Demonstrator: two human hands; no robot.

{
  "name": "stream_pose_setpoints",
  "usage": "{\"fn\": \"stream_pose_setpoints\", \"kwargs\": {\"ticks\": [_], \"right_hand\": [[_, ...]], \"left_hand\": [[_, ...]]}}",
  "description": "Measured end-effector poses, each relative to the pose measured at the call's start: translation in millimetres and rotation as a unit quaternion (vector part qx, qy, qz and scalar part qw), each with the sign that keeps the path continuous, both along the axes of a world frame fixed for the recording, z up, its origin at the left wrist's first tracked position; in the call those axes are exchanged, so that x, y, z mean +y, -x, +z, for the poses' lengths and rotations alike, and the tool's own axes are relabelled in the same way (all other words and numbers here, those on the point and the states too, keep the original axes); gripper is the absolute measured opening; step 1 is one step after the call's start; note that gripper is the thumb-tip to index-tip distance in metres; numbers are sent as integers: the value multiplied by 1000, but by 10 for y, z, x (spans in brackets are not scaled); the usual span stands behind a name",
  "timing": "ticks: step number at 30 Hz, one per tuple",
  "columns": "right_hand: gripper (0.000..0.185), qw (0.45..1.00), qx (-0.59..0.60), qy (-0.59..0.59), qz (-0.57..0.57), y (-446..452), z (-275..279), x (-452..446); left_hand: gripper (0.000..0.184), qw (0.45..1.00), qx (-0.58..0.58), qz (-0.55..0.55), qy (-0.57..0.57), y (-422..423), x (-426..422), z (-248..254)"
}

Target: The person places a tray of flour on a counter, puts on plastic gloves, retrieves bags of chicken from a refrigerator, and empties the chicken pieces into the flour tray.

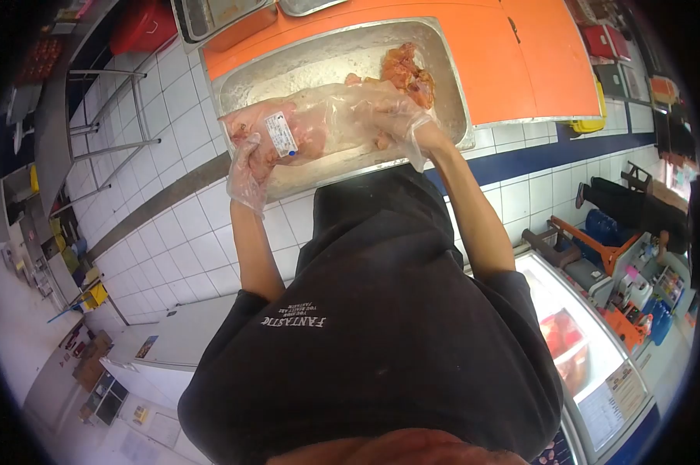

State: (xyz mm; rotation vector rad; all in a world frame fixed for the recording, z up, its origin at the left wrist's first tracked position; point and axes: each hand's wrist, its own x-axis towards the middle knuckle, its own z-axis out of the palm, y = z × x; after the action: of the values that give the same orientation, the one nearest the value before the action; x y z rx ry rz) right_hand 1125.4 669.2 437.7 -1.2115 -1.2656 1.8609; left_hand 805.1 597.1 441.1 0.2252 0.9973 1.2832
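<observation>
A clear plastic bag of raw pink meat (pixel 311 137), with a white printed label (pixel 281 133) on it, lies across a shallow metal tray (pixel 288 74). My left hand (pixel 253 161), in a thin clear plastic glove, grips the filled end of the bag near the label. At the loose, emptier end is my right hand (pixel 406 128), gloved too, with its fingers closed on the film. Whether some of those fingers are inside the bag I cannot tell. Beyond my right hand, a heap of orange-tinged raw meat pieces (pixel 409 74) rests in the tray's far right corner.
The tray sits on an orange-topped counter (pixel 493 66), with more metal trays (pixel 222 17) at its far left. A red tub (pixel 143 27) and a metal-legged stand (pixel 110 124) are to the left. A lit display case (pixel 571 325) stands at right, with another person (pixel 636 205) farther off.
</observation>
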Motion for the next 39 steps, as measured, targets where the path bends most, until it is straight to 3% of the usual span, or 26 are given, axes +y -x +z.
{"fn": "stream_pose_setpoints", "kwargs": {"ticks": [2, 3, 5, 9, 10, 13, 18, 28, 33, 36, 39], "right_hand": [[22, 999, 6, -9, 33, 57, -172, -19], [26, 997, 32, -70, 8, 175, -457, -20], [31, 990, 54, -129, -28, 226, -518, -55], [37, 997, -25, -7, 72, 335, -141, -77], [36, 992, -23, -95, 76, 393, -231, -75], [35, 977, -22, -197, 77, 503, -405, -41], [34, 988, 16, -97, 118, 504, -360, -58], [32, 978, 83, 66, 178, 412, -89, -70], [35, 980, 68, 122, 141, 388, -144, -26], [46, 982, 31, 152, 105, 361, -253, -1], [54, 980, 112, 148, 66, 302, -69, -16]], "left_hand": [[52, 1000, 25, -5, 5, 42, -24, 14], [53, 999, 45, -8, 8, 44, -25, 18], [54, 999, 29, -26, 29, -25, -70, 129], [58, 998, 46, -11, 33, -51, -129, 56], [58, 998, 48, -19, 35, -40, -150, 30], [63, 1000, -18, -7, 16, 3, -226, -83], [72, 991, -135, 13, 8, -9, -250, -229], [80, 997, -75, 18, 26, -224, -238, -102], [78, 990, -141, 10, -13, -102, -172, -282], [79, 994, -101, 33, -20, -147, -173, -158], [77, 993, -104, 48, -17, -210, -177, 8]]}}
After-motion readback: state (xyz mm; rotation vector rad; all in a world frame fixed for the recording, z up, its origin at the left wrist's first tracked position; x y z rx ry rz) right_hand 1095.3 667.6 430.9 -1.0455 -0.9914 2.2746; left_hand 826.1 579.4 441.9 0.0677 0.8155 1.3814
